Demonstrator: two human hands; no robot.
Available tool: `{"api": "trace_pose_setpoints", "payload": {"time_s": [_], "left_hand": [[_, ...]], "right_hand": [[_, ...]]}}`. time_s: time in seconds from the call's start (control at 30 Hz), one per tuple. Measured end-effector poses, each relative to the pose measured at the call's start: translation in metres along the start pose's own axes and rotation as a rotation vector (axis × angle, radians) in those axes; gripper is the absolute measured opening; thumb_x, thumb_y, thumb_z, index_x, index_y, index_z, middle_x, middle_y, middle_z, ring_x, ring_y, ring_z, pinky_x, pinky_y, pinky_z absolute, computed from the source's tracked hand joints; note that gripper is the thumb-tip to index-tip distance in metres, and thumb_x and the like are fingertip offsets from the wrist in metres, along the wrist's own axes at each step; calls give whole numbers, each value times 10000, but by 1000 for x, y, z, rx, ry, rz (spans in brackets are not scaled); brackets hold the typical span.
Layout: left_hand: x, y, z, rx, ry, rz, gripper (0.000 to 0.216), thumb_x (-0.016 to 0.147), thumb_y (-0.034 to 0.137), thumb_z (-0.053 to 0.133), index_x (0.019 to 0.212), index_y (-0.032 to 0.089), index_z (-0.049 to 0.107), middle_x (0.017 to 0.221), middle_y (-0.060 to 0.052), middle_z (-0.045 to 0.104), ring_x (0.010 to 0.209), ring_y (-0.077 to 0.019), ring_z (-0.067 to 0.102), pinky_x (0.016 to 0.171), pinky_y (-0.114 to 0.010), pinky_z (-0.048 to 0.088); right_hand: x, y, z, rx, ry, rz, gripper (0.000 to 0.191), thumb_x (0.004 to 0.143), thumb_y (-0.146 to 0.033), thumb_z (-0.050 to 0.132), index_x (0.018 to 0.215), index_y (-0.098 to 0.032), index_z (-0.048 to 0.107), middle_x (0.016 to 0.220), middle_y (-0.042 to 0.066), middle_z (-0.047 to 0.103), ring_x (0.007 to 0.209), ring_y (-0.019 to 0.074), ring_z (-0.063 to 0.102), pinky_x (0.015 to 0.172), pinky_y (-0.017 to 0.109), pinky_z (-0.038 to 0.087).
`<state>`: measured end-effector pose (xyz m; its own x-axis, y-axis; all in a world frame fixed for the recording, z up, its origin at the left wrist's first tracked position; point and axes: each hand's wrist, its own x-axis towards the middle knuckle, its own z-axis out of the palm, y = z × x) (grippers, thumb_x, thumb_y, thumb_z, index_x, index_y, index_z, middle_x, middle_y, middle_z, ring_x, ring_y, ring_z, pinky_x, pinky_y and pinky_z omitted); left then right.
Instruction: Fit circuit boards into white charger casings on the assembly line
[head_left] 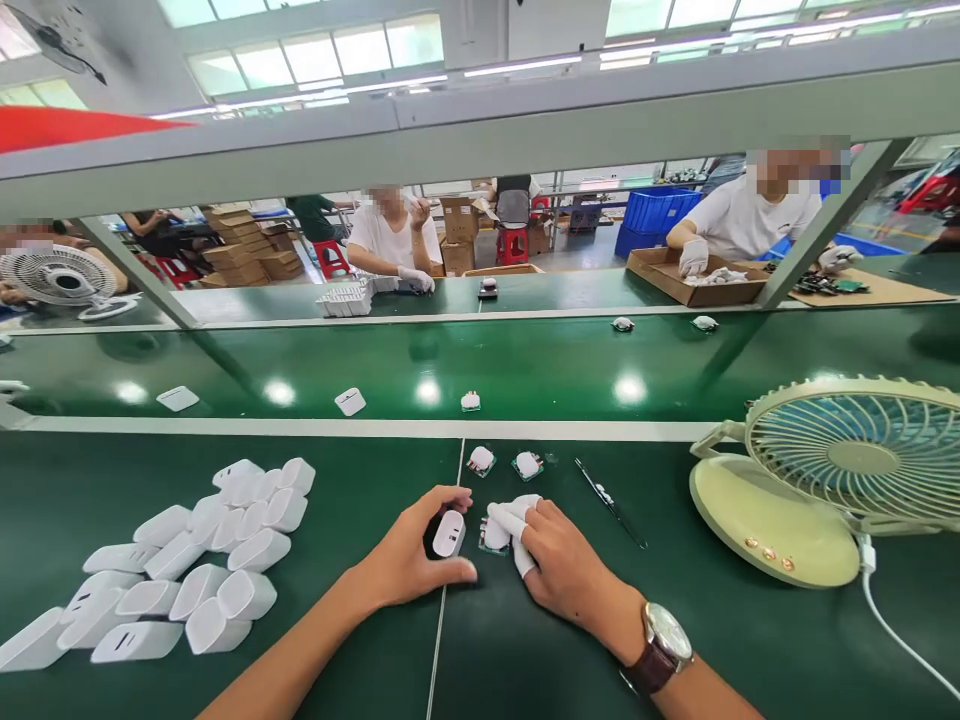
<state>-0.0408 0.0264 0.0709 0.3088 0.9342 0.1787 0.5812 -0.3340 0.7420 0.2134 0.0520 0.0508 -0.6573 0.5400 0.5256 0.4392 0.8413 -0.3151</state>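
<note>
My left hand point(420, 548) is curved around a white charger housing point(449, 535), with its thumb and fingers spread apart. The housing stands on the green bench, its slotted end facing up. White finger cots cover several fingertips of my right hand point(551, 550). Those fingers are closed on a small circuit board point(493, 536) with a white pad on top, just right of the housing; part of the board is hidden under them. Beyond my hands lie two similar boards, a left one point(481, 460) and a right one point(528, 465).
Many white housings point(176, 555) are piled at left. Black tweezers point(611, 503) lie right of my right hand, near a yellow-green fan point(780, 520) with a white cable. A green conveyor belt point(540, 370) carries scattered parts. Co-workers sit across it, one beside a cardboard tray point(701, 293).
</note>
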Motion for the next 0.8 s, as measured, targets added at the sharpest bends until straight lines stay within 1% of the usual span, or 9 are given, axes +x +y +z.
{"api": "trace_pose_setpoints", "payload": {"time_s": [0.03, 0.07, 0.13, 0.2, 0.33, 0.47, 0.57, 0.67, 0.8], "left_hand": [[-2, -2, 2, -4, -30, 46, 787, 729, 347, 899, 1401, 294, 493, 1279, -54, 690, 1149, -253, 659, 992, -402, 559], [-4, -4, 5, 13, -48, 89, 856, 739, 311, 894, 1462, 312, 435, 1326, -58, 676, 1206, -264, 632, 1039, -433, 537], [-5, -7, 11, 72, -45, 154, 811, 823, 230, 811, 1505, 330, 383, 1316, -52, 690, 1230, -263, 605, 1066, -467, 514], [-5, -8, 17, 111, -24, 184, 731, 887, 172, 717, 1511, 329, 370, 1264, -40, 718, 1201, -253, 602, 1053, -469, 514], [-1, -4, 23, 149, 16, 200, 604, 912, 161, 663, 1454, 290, 428, 1182, -34, 744, 1108, -243, 625, 988, -434, 536], [1, 1, 22, 195, 30, 216, 475, 908, 171, 639, 1358, 245, 505, 1130, -60, 751, 1066, -259, 644, 943, -431, 539], [1, 3, 21, 226, 22, 227, 437, 896, 173, 637, 1314, 235, 527, 1113, -72, 753, 1039, -269, 660, 906, -430, 541], [2, 3, 22, 252, 19, 234, 420, 886, 176, 640, 1290, 229, 540, 1101, -76, 753, 1018, -267, 675, 877, -419, 543], [4, 4, 23, 289, 32, 234, 390, 888, 195, 645, 1266, 217, 553, 1087, -81, 748, 999, -264, 678, 867, -412, 533]], "right_hand": [[0, 0, -2, 15, 2, -8, 552, 838, -9, 470, 1368, -143, 547, 1082, 132, 658, 971, 282, 581, 842, 452, 582], [0, 0, -3, 21, 8, 0, 537, 841, -14, 469, 1357, -133, 551, 1099, 143, 653, 999, 290, 578, 864, 464, 582], [2, -3, -4, 14, 8, 38, 425, 886, -60, 508, 1298, -130, 588, 1125, 157, 641, 1032, 303, 575, 879, 480, 582], [3, -6, -3, -14, -7, 58, 312, 920, -119, 564, 1225, -138, 627, 1114, 157, 641, 1001, 307, 582, 845, 484, 588], [1, -3, 5, -91, -7, 31, 203, 938, -145, 593, 1125, -144, 668, 992, 139, 662, 860, 286, 595, 723, 451, 596], [-5, -4, 8, -216, -30, -51, 287, 878, -40, 586, 1113, -167, 693, 1002, 137, 698, 835, 272, 625, 710, 406, 604], [-6, -13, 5, -299, -101, -62, 365, 864, -48, 604, 1215, -126, 669, 1080, 185, 716, 931, 322, 655, 792, 451, 620], [-7, -20, 1, -255, -142, -26, 421, 893, -100, 633, 1314, -120, 621, 1145, 205, 716, 1003, 348, 667, 855, 477, 614], [-8, -18, -5, -225, -195, -19, 423, 874, -77, 630, 1284, -179, 653, 1158, 180, 723, 1008, 330, 687, 834, 451, 620]]}}
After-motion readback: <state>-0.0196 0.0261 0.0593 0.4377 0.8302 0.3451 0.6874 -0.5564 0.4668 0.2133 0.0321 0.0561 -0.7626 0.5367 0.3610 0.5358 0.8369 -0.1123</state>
